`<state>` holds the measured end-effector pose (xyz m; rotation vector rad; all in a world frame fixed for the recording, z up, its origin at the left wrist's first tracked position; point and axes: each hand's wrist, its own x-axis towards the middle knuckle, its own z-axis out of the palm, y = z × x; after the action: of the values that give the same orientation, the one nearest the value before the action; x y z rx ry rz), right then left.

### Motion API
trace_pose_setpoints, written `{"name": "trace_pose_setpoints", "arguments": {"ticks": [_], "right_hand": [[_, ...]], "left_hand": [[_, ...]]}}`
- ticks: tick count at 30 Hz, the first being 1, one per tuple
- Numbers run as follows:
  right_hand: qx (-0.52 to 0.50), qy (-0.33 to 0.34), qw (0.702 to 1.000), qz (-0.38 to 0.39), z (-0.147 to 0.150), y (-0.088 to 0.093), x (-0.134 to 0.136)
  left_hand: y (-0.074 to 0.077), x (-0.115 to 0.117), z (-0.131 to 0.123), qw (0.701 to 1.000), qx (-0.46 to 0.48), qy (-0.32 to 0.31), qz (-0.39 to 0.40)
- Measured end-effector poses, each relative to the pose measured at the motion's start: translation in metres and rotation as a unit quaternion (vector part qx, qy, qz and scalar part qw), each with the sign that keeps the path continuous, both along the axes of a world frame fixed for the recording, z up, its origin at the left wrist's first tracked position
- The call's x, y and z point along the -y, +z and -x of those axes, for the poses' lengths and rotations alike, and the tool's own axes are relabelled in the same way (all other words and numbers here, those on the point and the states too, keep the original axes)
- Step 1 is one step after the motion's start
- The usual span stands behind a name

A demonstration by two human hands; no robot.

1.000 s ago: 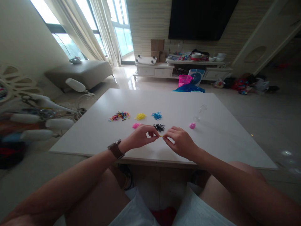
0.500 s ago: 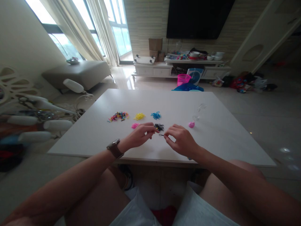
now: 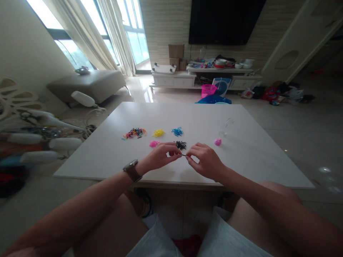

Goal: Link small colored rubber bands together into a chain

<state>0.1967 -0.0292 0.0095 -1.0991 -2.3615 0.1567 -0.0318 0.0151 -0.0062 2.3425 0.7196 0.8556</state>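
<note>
A small black elastic band point(image 3: 183, 155) is stretched between the fingertips of both hands, just above the table. My left hand point(image 3: 166, 154) pinches its left end; a watch is on that wrist. My right hand point(image 3: 203, 158) pinches the right end between thumb and finger. Right behind the hands lies a pile of black bands point(image 3: 181, 145). A pink pile point(image 3: 154, 144) is partly covered by my left hand. Farther back are a yellow pile point(image 3: 158, 132), a blue pile point(image 3: 177, 131) and a mixed-colour pile point(image 3: 135, 133).
The white table point(image 3: 209, 117) spans the space before my knees. On its right side lie a round pink object point(image 3: 218, 142) and a clear plastic piece point(image 3: 229, 122). A pink basket point(image 3: 208, 90) stands on the floor beyond, near a white TV cabinet point(image 3: 162, 81).
My left fingertips have closed on the free end of the black band. The loose loop in my right hand now looks like a taut line between both hands.
</note>
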Motion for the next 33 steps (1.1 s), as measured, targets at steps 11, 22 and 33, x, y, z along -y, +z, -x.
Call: {"name": "trace_pose_setpoints", "arguments": {"ticks": [11, 22, 33], "right_hand": [[0.01, 0.046, 0.998, -0.032, 0.0, 0.008, -0.001], [0.0, 0.042, 0.998, -0.047, -0.003, 0.012, 0.0], [-0.028, 0.018, 0.999, -0.031, -0.005, 0.009, 0.004]], "left_hand": [[0.016, -0.005, 0.007, 0.999, -0.013, -0.045, -0.018], [0.022, -0.007, 0.005, 1.0, 0.002, -0.023, -0.015], [0.014, 0.002, 0.001, 1.0, 0.01, -0.024, -0.007]]}}
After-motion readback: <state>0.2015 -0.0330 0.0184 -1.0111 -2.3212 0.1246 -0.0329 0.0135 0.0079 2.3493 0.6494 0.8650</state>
